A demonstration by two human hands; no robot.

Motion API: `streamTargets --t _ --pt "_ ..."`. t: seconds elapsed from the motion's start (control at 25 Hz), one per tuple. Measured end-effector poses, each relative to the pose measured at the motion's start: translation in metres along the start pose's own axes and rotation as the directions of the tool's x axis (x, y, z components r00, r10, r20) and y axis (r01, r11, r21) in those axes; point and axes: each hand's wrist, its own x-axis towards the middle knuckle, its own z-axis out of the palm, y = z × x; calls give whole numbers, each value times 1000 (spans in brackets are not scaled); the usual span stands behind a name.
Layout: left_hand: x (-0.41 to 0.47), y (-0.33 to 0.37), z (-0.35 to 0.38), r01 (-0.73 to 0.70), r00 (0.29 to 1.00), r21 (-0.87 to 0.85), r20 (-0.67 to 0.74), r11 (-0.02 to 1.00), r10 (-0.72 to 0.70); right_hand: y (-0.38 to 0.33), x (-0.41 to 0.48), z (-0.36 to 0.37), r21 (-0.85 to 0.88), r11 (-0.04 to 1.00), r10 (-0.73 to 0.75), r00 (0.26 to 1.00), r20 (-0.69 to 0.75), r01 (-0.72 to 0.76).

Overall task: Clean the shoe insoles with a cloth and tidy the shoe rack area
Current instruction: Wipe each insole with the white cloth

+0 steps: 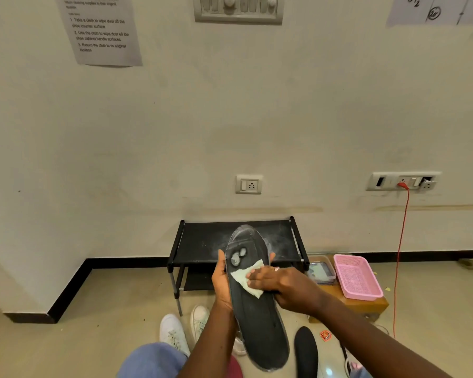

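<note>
We are counting two dark insoles, one cloth [248, 279], two white shoes and one black shoe rack [202, 242]. We are gripping the first insole [257, 317] along its edge with our left hand [221, 279], holding it above the floor before the rack; its long axis is running toe-up toward the wall. Our right hand [277, 282] is pressing the cloth flat on it, fingers extended. The second insole [306, 350] is lying on the floor, right of the white shoes [175, 334].
</note>
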Motion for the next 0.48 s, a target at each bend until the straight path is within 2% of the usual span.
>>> streamTargets --t 0.04,0.12,0.16,0.32,0.48 --pt "1 2 0 42 999 5 -12 999 -42 -2 -2 -1 20 1000 15 999 48 -16" --pt "-2 1 5 164 971 -56 -170 985 -171 -7 -4 -5 87 990 98 982 161 -113" --pt "-4 -2 3 161 964 -79 -202 984 -174 -9 -4 -7 101 983 130 971 202 -153" --pt "-1 -10 6 99 931 37 -357 994 -79 -22 4 0 -20 965 257 933 251 -260" --pt "-1 -16 12 7 875 58 -484 998 22 -26 21 8 -176 879 473 861 189 -444"
